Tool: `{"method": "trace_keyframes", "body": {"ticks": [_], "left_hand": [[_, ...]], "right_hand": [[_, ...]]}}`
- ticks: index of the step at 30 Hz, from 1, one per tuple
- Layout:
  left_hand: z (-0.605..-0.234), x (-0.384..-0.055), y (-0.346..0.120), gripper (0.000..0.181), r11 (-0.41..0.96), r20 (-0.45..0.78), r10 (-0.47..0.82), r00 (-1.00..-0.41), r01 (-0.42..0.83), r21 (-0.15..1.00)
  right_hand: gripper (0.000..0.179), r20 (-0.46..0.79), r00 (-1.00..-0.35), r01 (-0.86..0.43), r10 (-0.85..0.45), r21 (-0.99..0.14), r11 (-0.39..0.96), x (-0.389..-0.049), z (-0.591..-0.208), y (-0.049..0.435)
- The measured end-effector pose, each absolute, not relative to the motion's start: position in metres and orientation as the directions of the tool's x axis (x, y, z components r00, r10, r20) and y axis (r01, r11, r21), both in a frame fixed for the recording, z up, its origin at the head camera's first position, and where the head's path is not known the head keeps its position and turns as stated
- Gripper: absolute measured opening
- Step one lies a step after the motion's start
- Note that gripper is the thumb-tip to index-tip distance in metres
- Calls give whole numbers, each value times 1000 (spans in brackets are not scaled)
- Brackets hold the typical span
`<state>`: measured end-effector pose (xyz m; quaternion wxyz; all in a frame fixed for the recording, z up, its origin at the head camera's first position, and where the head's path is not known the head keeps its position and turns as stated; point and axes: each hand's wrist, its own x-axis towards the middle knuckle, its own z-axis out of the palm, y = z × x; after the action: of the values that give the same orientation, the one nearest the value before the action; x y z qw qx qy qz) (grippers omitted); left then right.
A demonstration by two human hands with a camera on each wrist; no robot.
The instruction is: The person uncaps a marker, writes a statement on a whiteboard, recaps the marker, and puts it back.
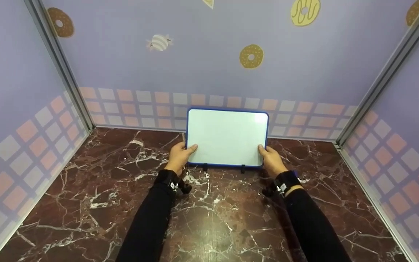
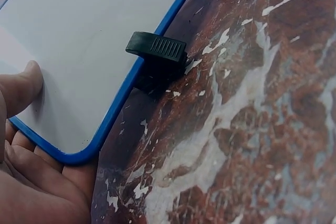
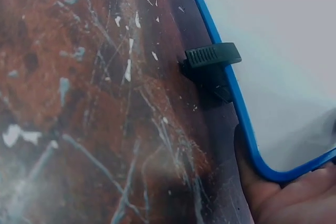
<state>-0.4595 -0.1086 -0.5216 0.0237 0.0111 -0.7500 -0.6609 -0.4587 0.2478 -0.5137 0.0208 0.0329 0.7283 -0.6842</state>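
A whiteboard (image 1: 227,136) with a blue frame leans back at the far side of the table. My left hand (image 1: 181,157) grips its left edge, thumb on the white face and fingers behind, as the left wrist view also shows. On the opposite edge my right hand (image 1: 272,160) holds the board the same way; its thumb is mostly cut off in the right wrist view. Two black clips hook over the bottom edge: a left clip (image 2: 157,46) and a right clip (image 3: 212,55). What lies behind the board is hidden.
The tabletop (image 1: 104,203) is dark red marble pattern with white veins. A lilac back wall (image 1: 202,69) with printed sweets and checks rises behind the board. Side walls with grey metal corner posts (image 1: 64,72) close in left and right.
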Motion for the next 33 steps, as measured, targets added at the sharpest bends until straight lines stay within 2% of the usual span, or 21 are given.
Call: {"method": "trace_keyframes", "body": {"ticks": [4,13,26,33], "left_hand": [[-522,-458,-109,42,113,33,-43,-998,28,993],[-524,-453,-108,36,94,65,-45,-997,61,994],[-522,-446,-105,37,130,48,-39,-998,42,991],[-524,-435,-107,34,123,47,-25,-999,43,991]], "right_hand": [[61,-71,-997,72,23,-996,59,-458,-516,247],[54,-42,-998,46,41,-995,92,-456,-519,248],[53,-38,-998,43,56,-994,98,-444,-518,255],[53,-34,-999,36,24,-996,83,-433,-521,257]]}}
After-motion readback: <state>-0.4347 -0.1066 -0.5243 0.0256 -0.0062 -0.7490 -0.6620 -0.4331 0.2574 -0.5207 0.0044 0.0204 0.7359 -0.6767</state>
